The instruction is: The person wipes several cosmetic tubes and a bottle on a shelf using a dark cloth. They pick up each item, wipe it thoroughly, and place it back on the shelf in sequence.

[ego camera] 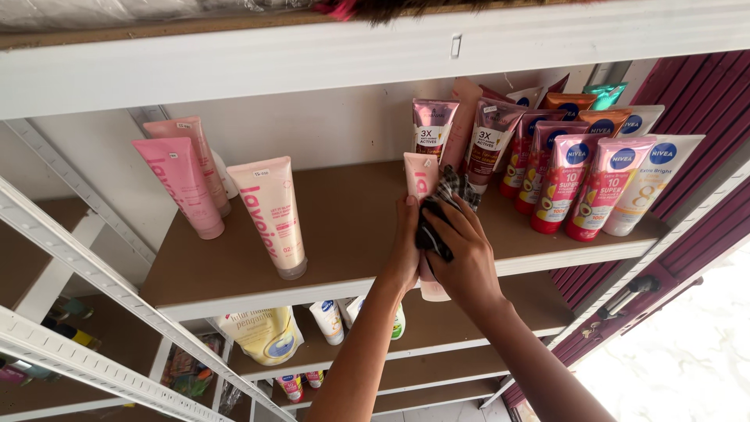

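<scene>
- The left hand (405, 250) is wrapped around a pale pink plastic squeeze tube (423, 203), fingers curled behind it and thumb side toward the camera; it holds the tube upright just in front of the shelf's front edge, probably so that its face can be reached from the other side.
- The right hand (461, 254) presses a bunched dark checked cloth (445, 211) against the same tube, fingers bent over the cloth and clamping it to the plastic. The cloth covers the tube's middle; only the top, with red lettering, and the cap end below the hands show.
- Both forearms rise from the bottom edge and meet at the tube, so it is braced between the two grips, not resting on anything.
- The brown wooden shelf board with a white metal frame (351, 227) lies right behind the hands, bare in the middle stretch.
- On the left of the board stands a cream-pink tube with a clear cap (273, 219), cap down, and behind it two deeper pink tubes (183, 187) lean against the white back wall, likely so they do not topple.
- On the right a crowded group of pink, white and orange lotion tubes (601, 176) stands cap down in rows, fronts facing out, with rose-metallic tubes (469, 129) behind the held one.
- Lower shelves hold a yellow-white refill pouch (262, 336) and small white bottles (328, 320), well below the hands.
</scene>
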